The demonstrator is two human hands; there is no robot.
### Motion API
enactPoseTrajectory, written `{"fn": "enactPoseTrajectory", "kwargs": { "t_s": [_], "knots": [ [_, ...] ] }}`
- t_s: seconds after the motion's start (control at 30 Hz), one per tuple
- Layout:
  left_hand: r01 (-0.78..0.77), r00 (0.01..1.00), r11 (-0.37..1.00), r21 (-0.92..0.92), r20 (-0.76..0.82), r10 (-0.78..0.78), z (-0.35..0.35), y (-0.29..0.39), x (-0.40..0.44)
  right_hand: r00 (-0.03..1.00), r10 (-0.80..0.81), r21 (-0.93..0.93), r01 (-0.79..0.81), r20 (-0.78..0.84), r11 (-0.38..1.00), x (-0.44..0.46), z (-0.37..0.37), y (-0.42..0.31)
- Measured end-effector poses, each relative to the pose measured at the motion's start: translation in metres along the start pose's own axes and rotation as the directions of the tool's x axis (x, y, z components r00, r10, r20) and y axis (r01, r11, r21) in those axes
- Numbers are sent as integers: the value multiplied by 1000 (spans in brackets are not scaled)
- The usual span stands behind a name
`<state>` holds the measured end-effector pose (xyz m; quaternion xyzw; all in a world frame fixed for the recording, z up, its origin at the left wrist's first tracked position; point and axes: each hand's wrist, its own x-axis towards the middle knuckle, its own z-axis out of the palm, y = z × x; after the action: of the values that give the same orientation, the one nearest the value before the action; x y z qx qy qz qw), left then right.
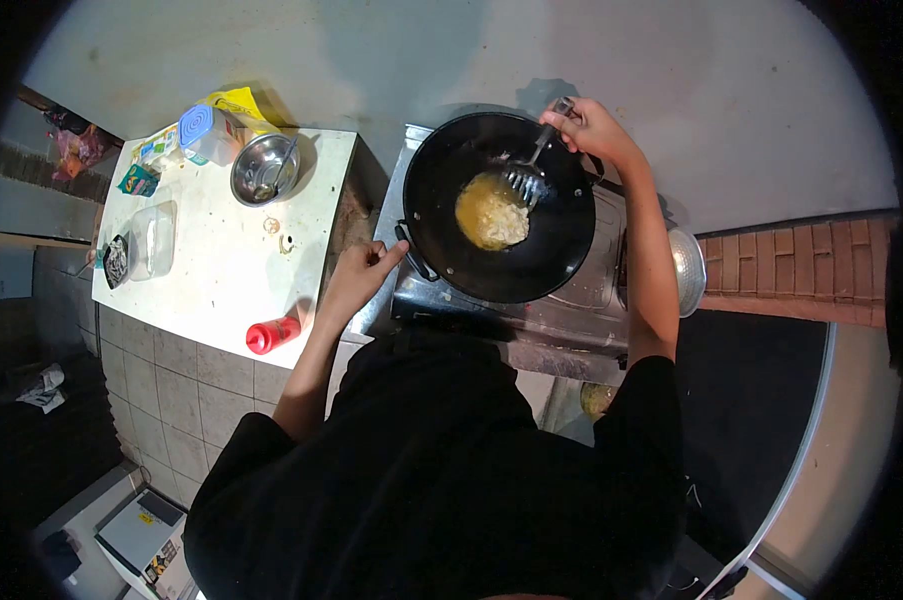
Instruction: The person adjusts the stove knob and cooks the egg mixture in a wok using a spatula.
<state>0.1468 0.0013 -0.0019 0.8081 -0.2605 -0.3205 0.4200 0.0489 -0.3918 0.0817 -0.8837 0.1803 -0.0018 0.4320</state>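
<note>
Fingers of the right hand [589, 128] are wrapped round the handle of a slotted turner [539, 150], its head down in the black wok [556, 262] by a pale lump [506, 226] in yellowish liquid [474, 212]. Left hand [364, 277] is at the wok's side handle [418, 256], can't tell if it's actually gripping. Wok's on the stove [601, 275]; white table [221, 270] on the left has a steel bowl [246, 182].

The wok [563, 248] is smooth dark metal with a low sheen; the slotted spatula [524, 182] is bright metal. The stove [603, 257] is glossy metal, smudged. The bowl [254, 168] is shiny metal, the bottle [274, 334] glossy plastic, the box [153, 242] clear plastic. The bench [211, 260] looks smooth, the shirt [431, 470] matt cloth, the brickwork [801, 272] rough.
</note>
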Motion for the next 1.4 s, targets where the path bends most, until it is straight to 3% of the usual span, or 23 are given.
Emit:
{"fn": "enactPoseTrajectory", "kwargs": {
  "t_s": [0.3, 0.5, 0.57, 0.8, 0.87, 0.9, 0.97, 1.1, 1.17, 1.2, 1.27, 1.4],
  "knots": [
    [11, 1000, 1000, 2, -7, -11, 1, -1, -1, 998, 64, -91, -66, -24, 994, -3, 2, -8],
    [12, 1000, 1000, 3, 3, -12, 0, 0, -1, 998, -26, 47, 29, -62, 998, -7, 3, -15],
    [9, 1000, 1000, 13, -7, -9, 0, -1, 0, 984, -128, -88, 118, -127, 989, -15, 4, -26],
    [5, 1000, 1000, 3, 0, -5, 2, -9, 4, 947, -171, -158, 131, -271, 979, -61, 9, -61],
    [32, 999, 999, -20, -35, -33, 3, -14, 7, 901, -85, 3, 95, -425, 995, -75, 16, -58],
    [32, 999, 999, -19, -33, -33, 2, -14, 7, 901, -84, 3, 94, -426, 996, -82, 19, -54],
    [-31, 994, 997, -75, -111, 23, 0, -10, 6, 803, -39, 57, 91, -595, 994, -96, 28, -43],
    [59, 990, 992, -108, -120, -72, -3, -23, 14, 736, 115, 208, 36, -667, 978, -133, 48, -32],
    [-119, 973, 961, -248, -224, 62, -4, -21, 13, 612, 203, 268, 15, -764, 963, -151, 62, -33],
    [-122, 972, 962, -245, -225, 66, -5, -22, 13, 610, 203, 269, 18, -766, 963, -159, 69, -34],
    [-204, 951, 894, -399, -298, 84, -4, -25, 13, 443, 327, 391, 59, -835, 919, -173, 84, -32],
    [-273, 945, 818, -506, -301, 129, -1, -12, 9, 366, 456, 541, 173, -811, 823, -193, 101, -16]
  ]
}}
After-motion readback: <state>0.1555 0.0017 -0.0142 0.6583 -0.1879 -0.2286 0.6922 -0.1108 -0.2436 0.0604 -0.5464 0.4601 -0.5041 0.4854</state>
